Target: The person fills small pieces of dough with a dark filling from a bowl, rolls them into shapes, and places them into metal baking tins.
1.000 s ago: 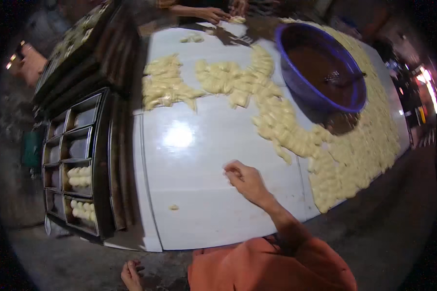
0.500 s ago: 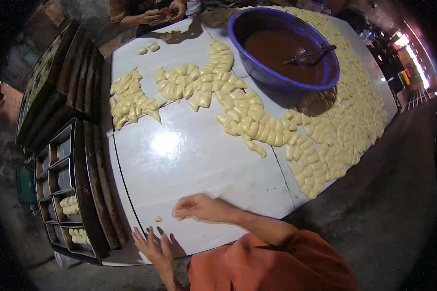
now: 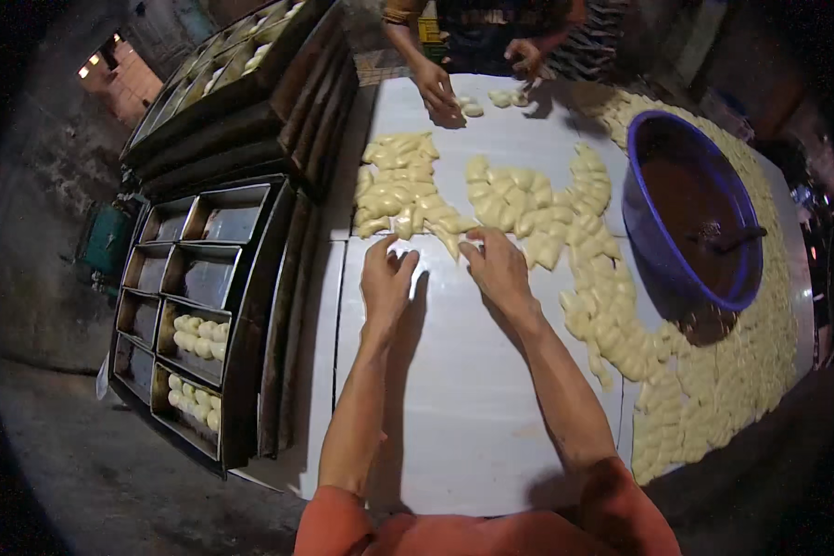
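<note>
My two arms reach forward over the white tabletop (image 3: 463, 408). At the near edge of a patch of pale dough pieces (image 3: 398, 185), my left hand (image 3: 387, 285) has its thumb and index finger apart. My right hand (image 3: 500, 271) is by the pointed right end of that patch, its thumb and fingertips spread and close to the dough. Whether those fingertips touch it is hard to tell. A second, larger stretch of dough pieces (image 3: 602, 269) begins just beyond my right hand and runs toward the right side.
Left of the table stands a compartmented metal tray (image 3: 234, 264), with dough balls (image 3: 195, 400) in two compartments. Stacked trays (image 3: 278, 120) rise behind it. A purple basin (image 3: 653, 218) of brown liquid sits at right. Across the table, a co-worker's hands (image 3: 435, 88) handle small dough pieces (image 3: 473, 107).
Both my hands have moved forward from the table's near edge to the dough patch. The view has shifted left, showing more of the trays. The co-worker's hands are now apart, near dough on the table.
</note>
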The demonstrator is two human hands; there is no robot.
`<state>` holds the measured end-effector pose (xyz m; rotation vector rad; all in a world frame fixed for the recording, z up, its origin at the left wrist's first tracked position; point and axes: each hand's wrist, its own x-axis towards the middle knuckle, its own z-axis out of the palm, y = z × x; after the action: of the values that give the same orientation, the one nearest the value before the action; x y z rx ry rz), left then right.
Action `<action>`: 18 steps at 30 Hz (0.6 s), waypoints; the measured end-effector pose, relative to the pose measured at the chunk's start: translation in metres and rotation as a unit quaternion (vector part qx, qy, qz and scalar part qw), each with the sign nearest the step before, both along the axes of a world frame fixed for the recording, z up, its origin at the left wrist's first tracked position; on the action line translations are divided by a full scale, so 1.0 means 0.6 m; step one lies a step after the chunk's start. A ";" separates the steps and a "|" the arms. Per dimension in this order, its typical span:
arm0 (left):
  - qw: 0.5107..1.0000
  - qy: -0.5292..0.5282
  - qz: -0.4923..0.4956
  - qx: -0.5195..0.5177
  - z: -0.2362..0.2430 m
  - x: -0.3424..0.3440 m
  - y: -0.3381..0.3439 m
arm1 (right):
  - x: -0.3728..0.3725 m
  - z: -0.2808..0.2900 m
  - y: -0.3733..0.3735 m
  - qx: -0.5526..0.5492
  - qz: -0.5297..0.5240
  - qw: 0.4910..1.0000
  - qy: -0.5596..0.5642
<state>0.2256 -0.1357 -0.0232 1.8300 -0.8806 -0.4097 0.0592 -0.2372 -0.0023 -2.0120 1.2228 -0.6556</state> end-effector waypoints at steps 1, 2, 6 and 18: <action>1.000 -0.009 0.010 0.018 0.002 0.010 -0.026 | 0.028 -0.003 -0.017 -0.044 0.000 0.999 0.025; 0.999 -0.019 0.020 0.037 0.004 0.019 -0.045 | 0.051 -0.004 -0.032 -0.049 0.009 0.999 0.022; 0.985 -0.167 0.030 0.034 -0.002 0.021 -0.092 | 0.110 -0.027 -0.073 -0.171 0.006 0.980 0.099; 0.982 -0.073 0.002 0.175 0.017 0.056 -0.129 | 0.164 -0.020 -0.093 0.022 -0.009 1.000 0.017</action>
<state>0.2595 -0.2133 -0.0132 2.2074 -0.9500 -0.4550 0.1578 -0.2929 -0.0142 -1.9843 1.2660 -0.6009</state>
